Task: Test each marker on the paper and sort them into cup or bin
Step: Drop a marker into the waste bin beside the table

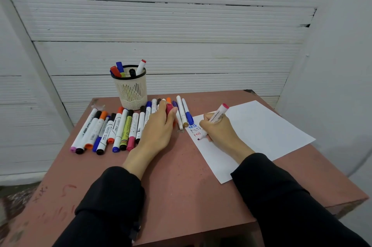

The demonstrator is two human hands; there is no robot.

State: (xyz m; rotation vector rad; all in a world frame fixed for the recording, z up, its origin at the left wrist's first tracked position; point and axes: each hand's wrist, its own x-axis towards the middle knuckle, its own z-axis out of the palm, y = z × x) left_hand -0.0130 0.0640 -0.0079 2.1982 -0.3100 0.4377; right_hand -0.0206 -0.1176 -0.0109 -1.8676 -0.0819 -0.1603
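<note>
Two black sleeves (112,202) enter from the bottom of the frame and reach over a reddish-brown table (181,182). Right of centre, the right hand (218,129) is curled round a pink-ended whiteboard marker (216,118), its uncapped tip touching the near-left corner of a white sheet of paper (261,132) just below three small handwritten "test" words in blue, grey and red. At centre, the left hand (159,128) lies palm down on the table, its fingers curled round a dark pink cap (169,108) at the fingertips. It rests across a row of loose markers (112,128) lying side by side, which runs from the left of the frame to the paper's left edge. Behind the row, upper centre, stands a cream mesh cup (131,89) with a black rim, holding several markers upright against a white ribbed wall (181,25).
</note>
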